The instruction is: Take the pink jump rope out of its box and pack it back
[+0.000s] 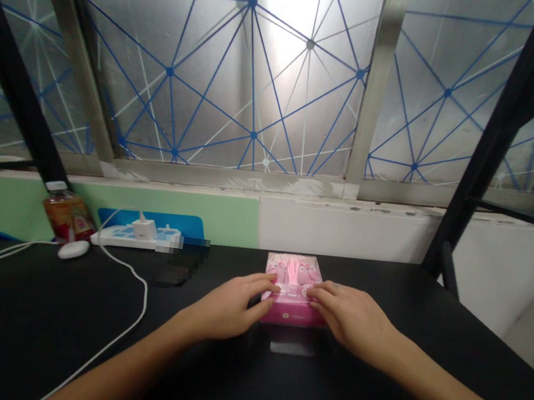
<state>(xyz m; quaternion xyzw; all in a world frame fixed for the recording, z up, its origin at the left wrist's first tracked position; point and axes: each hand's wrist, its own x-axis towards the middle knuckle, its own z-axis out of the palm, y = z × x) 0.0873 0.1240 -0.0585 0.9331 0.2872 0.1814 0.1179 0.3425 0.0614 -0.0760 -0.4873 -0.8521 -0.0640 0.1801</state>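
Observation:
A pink box (294, 271) with a printed, shiny top lies flat on the black table. My left hand (237, 305) grips its left side, with the fingertips over the top and the thumb low on the front corner. On the opposite side my right hand (353, 315) holds the box in the same way, fingers curled over its right edge. Just in front of the box a pale, see-through strip (292, 348) shows against the table; whether it is a flap or a reflection I cannot tell.
At the back left stand a drink bottle (66, 211) and a white power strip (117, 236) with a plugged-in charger (144, 229). A white cable (139, 314) runs forward past a white mouse-shaped object (74, 250). Black frame posts (488, 145) rise on both sides before a patterned window.

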